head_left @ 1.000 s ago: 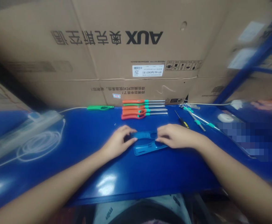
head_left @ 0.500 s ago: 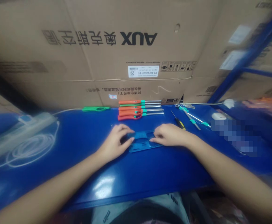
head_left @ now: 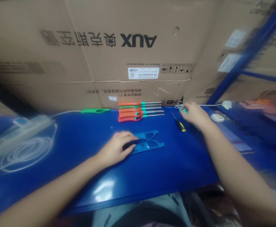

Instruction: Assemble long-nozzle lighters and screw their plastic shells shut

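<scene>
Two blue translucent plastic casing halves [head_left: 149, 144], with cut-out loops, lie side by side on the blue tabletop. My left hand [head_left: 119, 145] holds their left end between thumb and fingers and hides that end. My right hand [head_left: 195, 115] is at the back right, over the thin metal rods with green collars. Its fingers are bent in at a small green piece [head_left: 184, 109]; the hand covers most of the rods, and what it grips is hidden. A black and yellow screwdriver [head_left: 181, 125] lies just left of my right hand.
Several orange- and green-handled lighters with metal barrels [head_left: 130, 115] lie stacked by the cardboard wall [head_left: 93, 63]. Left of them is a green handle [head_left: 95, 111]. A power strip [head_left: 31, 126] and coiled white cable [head_left: 29, 153] lie on the left. A blue metal post [head_left: 247, 60] stands right.
My right hand has let go of the blue casing and moved back and right to the metal rods. My left hand stays on the casing, whose right end is now uncovered.
</scene>
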A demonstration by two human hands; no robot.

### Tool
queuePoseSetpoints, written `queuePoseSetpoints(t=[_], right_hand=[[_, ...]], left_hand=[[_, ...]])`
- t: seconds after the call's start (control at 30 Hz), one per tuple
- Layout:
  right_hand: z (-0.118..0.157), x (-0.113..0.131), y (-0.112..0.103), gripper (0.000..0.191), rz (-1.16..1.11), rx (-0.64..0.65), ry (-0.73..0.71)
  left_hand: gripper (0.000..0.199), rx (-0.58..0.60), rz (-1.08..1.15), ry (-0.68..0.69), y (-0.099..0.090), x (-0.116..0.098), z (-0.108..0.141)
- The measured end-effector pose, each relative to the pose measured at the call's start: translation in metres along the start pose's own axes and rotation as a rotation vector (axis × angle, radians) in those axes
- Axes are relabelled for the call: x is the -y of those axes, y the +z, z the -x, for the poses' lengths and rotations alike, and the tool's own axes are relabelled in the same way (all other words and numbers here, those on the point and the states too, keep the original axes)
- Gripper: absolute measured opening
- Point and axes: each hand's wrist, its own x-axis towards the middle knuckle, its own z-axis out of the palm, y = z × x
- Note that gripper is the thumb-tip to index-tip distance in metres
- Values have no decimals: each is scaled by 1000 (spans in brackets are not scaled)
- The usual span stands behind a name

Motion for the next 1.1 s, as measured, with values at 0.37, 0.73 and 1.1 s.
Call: queuePoseSetpoints(t=[0.37, 0.73, 1.1], right_hand=[[-30, -53, 19, 20, 36, 250, 300], [-12, -23, -2, 23, -292, 74, 194], [30, 37, -17, 24, -783, 226, -286]], left_hand=[[27, 18, -75, 23, -7, 2, 0], [27, 28, -69, 20, -10, -3, -1], [22, 187, -210, 20, -30, -3, 0]])
